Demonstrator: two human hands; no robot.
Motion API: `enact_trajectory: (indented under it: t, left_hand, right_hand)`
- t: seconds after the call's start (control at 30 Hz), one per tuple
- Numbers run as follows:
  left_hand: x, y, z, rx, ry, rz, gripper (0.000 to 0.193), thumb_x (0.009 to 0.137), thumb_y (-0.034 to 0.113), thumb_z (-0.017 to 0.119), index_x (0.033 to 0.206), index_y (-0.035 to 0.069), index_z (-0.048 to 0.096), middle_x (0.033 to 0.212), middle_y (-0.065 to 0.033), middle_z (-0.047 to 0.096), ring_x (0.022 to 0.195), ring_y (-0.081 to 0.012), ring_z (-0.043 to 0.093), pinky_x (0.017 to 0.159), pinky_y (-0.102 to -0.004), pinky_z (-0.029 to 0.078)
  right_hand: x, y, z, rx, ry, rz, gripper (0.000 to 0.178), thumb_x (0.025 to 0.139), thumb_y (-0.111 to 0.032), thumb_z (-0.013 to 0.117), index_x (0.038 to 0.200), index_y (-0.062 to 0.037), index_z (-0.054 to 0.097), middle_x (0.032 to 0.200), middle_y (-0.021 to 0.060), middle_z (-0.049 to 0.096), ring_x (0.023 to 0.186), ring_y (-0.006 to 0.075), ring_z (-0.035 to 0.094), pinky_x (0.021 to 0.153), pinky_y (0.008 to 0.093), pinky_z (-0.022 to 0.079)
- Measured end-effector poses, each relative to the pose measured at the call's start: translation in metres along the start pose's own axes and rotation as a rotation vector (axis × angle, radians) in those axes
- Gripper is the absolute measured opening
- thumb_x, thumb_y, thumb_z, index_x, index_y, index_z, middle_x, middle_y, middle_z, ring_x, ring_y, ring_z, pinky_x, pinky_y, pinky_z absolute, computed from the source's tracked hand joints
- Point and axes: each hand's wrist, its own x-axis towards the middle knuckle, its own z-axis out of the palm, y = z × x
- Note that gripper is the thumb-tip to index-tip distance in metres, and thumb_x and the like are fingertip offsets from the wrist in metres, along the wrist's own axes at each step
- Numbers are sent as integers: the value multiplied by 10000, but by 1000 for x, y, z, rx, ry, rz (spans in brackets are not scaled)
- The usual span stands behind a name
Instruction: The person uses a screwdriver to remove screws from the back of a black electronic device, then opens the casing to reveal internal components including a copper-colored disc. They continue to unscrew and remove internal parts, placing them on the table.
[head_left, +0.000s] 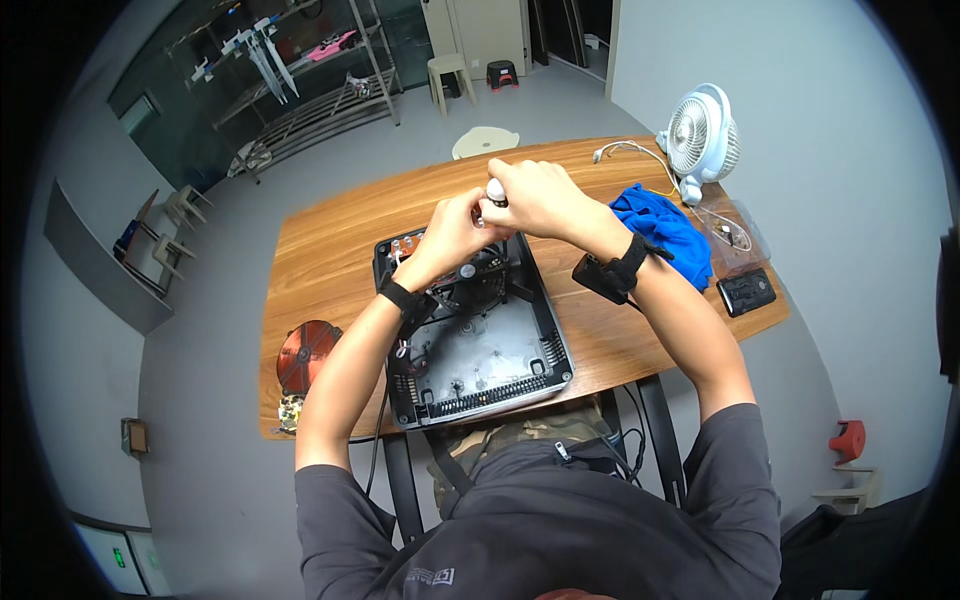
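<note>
Both my hands are raised close together over the far end of an opened black induction cooker housing (480, 350) on the table. My right hand (540, 195) is closed round a small tool with a rounded white end (496, 190), which pokes out by the thumb; its lower part is hidden. Right beside it, my left hand (450, 235) has its fingers curled together, and what they hold is covered by the hands. Below them, dark parts and a fan-like piece (470, 280) sit inside the housing. An orange-brown circuit board (405, 246) shows at its far left corner.
Left of the housing lie a copper coil disc (310, 355) and a small circuit board (290, 412). On the right are a blue cloth (665, 235), a white fan (700, 135) with cables, and a black rectangular device (747, 292). A stool (485, 141) stands beyond the wooden table (330, 235).
</note>
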Motion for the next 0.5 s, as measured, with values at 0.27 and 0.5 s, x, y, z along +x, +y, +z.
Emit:
enact_trajectory:
  t: [0.27, 0.5]
  left_hand:
    - [5, -15, 4, -59, -57, -28, 293, 806, 150, 834, 1005, -27, 713, 889, -137, 770, 827, -189, 738, 759, -358, 567]
    - [9, -11, 13, -20, 36, -14, 312, 770, 171, 852, 961, -7, 680, 826, -162, 727, 769, -299, 712, 707, -388, 535]
  right_hand:
    - [-2, 4, 1, 95, 30, -18, 519, 826, -413, 682, 1070, 24, 543, 940, 281, 695, 899, 472, 680, 787, 540, 543]
    - [0, 4, 8, 4, 114, -6, 361, 899, -375, 655, 996, -34, 588, 855, 231, 704, 833, 446, 692, 741, 537, 545]
